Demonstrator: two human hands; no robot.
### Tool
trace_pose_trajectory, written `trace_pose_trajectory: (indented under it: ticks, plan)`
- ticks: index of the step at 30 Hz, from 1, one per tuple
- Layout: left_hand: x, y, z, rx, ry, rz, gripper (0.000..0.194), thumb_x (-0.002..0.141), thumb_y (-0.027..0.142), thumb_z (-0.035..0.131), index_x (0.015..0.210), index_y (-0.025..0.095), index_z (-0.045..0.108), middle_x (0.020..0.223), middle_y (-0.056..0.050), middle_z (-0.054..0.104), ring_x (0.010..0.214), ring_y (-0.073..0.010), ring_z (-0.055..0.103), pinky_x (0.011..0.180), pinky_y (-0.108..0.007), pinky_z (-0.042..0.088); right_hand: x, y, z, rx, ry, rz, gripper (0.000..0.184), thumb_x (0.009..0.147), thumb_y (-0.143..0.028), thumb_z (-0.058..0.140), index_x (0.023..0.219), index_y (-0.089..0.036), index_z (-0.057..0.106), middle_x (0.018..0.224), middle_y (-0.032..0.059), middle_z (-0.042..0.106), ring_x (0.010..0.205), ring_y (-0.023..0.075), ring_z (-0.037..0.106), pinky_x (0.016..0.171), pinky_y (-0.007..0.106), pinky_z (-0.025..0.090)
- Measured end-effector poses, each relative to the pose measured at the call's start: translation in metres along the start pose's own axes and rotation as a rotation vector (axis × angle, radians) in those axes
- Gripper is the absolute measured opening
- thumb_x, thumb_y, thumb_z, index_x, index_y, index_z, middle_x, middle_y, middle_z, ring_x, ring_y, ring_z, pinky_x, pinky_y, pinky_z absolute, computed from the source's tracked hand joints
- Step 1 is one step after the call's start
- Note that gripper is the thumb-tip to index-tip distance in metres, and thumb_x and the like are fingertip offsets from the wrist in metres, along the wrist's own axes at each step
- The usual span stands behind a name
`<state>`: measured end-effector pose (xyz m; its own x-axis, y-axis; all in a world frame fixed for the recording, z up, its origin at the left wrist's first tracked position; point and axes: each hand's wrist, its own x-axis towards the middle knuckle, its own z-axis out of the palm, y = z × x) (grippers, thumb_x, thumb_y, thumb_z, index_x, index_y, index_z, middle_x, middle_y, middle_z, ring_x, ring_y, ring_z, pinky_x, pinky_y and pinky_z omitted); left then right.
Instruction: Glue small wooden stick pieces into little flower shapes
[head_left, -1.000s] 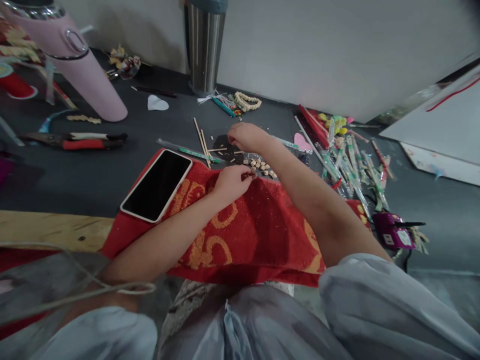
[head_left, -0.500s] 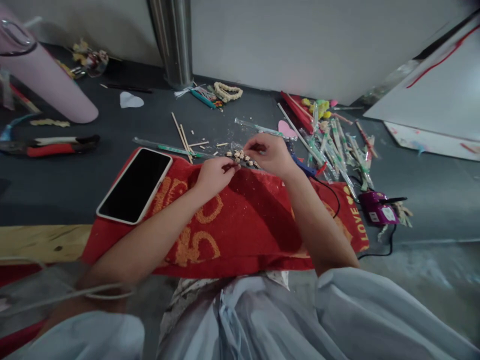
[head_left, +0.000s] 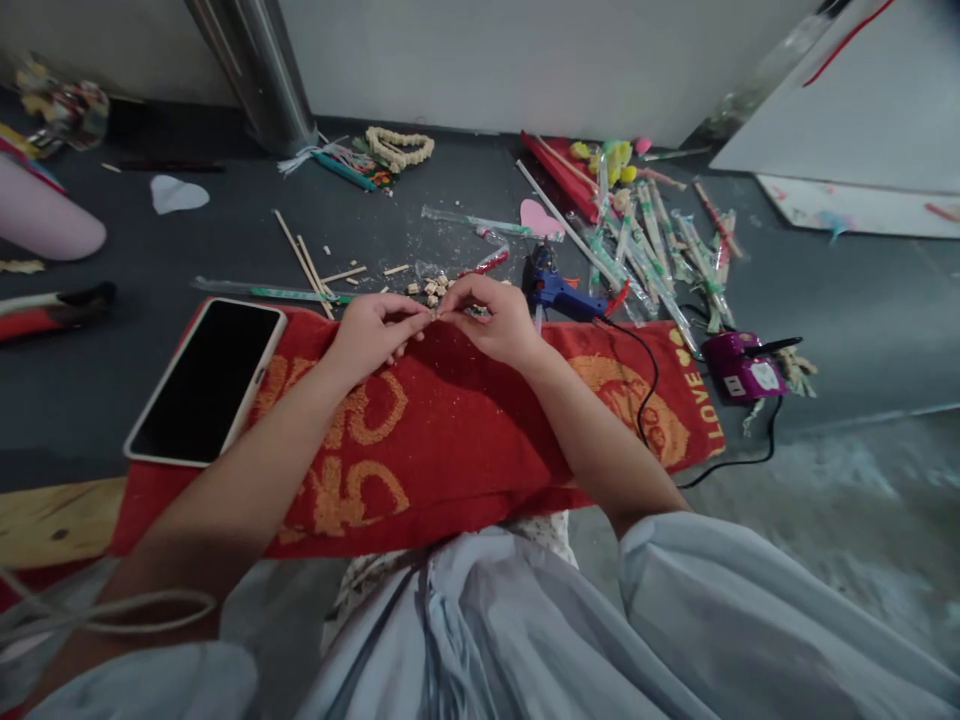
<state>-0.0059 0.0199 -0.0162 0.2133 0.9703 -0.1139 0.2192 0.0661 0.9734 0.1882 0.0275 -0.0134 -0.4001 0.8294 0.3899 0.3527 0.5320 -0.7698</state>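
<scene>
My left hand point(head_left: 379, 337) and my right hand point(head_left: 491, 318) meet fingertip to fingertip over the far edge of a red towel point(head_left: 480, 440). Both are closed in a pinch. A tiny pale bit shows between the fingertips, too small to name, and which hand grips it is hard to tell. Just beyond the fingers lies a small heap of pale wooden pieces point(head_left: 433, 288), partly covered by my right hand. To the right of that hand rests a blue glue gun point(head_left: 566, 295), its cord running over the towel.
A phone point(head_left: 208, 382) lies on the towel's left end. Thin sticks point(head_left: 300, 262) and a wrapped straw point(head_left: 277, 292) lie behind my left hand. Wrapped sticks point(head_left: 637, 235) pile up at right, near a purple box point(head_left: 742, 368). Pliers point(head_left: 52, 308) and a metal post point(head_left: 262, 75) stand left.
My hands have come together at the fingertips; my right hand has left the heap of wooden pieces. The view has shifted, bringing the glue gun into fuller sight.
</scene>
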Motion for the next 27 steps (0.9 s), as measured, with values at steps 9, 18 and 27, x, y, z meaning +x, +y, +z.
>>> trace_pose_trajectory:
  ticks: [9,18,27]
  plan:
    - [-0.001,0.000,-0.002,-0.032,-0.037,-0.029,0.022,0.076,0.034,0.079,0.085,0.015,0.073,0.057,0.000,0.064,0.035,-0.0053,0.041,0.032,-0.018,0.031,-0.001,0.001,-0.001,-0.162,0.059,-0.152,0.013,0.090,-0.022,0.056,0.079,-0.023,0.062,0.086,0.0032,0.073,0.082,0.0150,0.065,0.081,0.031,0.052]
    - [-0.004,0.008,-0.001,-0.022,-0.051,-0.041,0.014,0.079,0.026,0.076,0.083,0.013,0.071,0.055,0.002,0.061,0.036,-0.0037,0.042,0.033,-0.015,0.032,-0.001,0.012,0.002,-0.261,0.137,-0.303,0.013,0.090,-0.017,0.058,0.081,-0.021,0.067,0.083,0.0002,0.074,0.079,0.0130,0.066,0.078,0.030,0.054]
    - [-0.003,0.005,-0.001,-0.004,-0.051,-0.023,0.020,0.079,0.031,0.077,0.085,0.012,0.071,0.059,0.000,0.063,0.037,-0.0038,0.043,0.034,-0.015,0.033,-0.002,0.015,0.002,-0.235,0.165,-0.308,0.010,0.091,-0.023,0.063,0.085,-0.020,0.071,0.086,0.0006,0.077,0.081,0.0129,0.070,0.077,0.027,0.055]
